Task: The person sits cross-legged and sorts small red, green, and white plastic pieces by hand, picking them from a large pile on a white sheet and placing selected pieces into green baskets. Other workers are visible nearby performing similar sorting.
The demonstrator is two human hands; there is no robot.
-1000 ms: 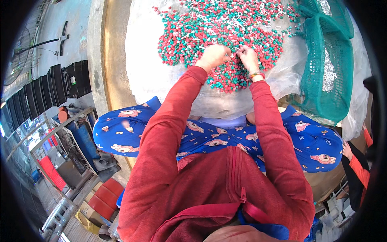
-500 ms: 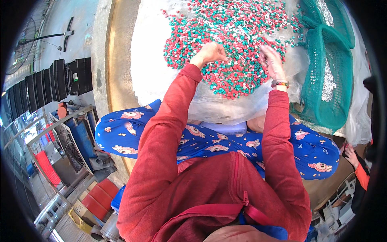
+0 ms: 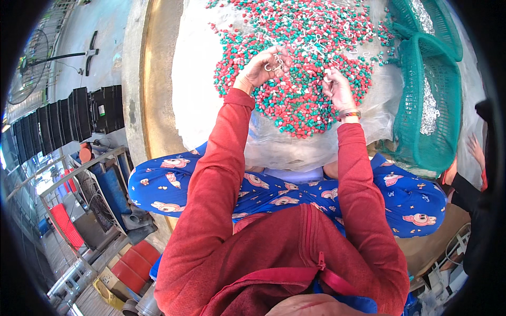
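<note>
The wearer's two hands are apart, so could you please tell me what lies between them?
In the head view, small red, green and whitish pieces lie between the left hand and the right hand.

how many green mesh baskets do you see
2: a long green mesh basket at right, and a second green mesh basket just beyond it, running off the top edge; others may be hidden.

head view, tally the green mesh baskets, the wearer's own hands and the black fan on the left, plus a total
Green mesh baskets: 2
Wearer's hands: 2
Black fan: 1
Total: 5
Loose coloured pieces left out: too many to count.
</note>
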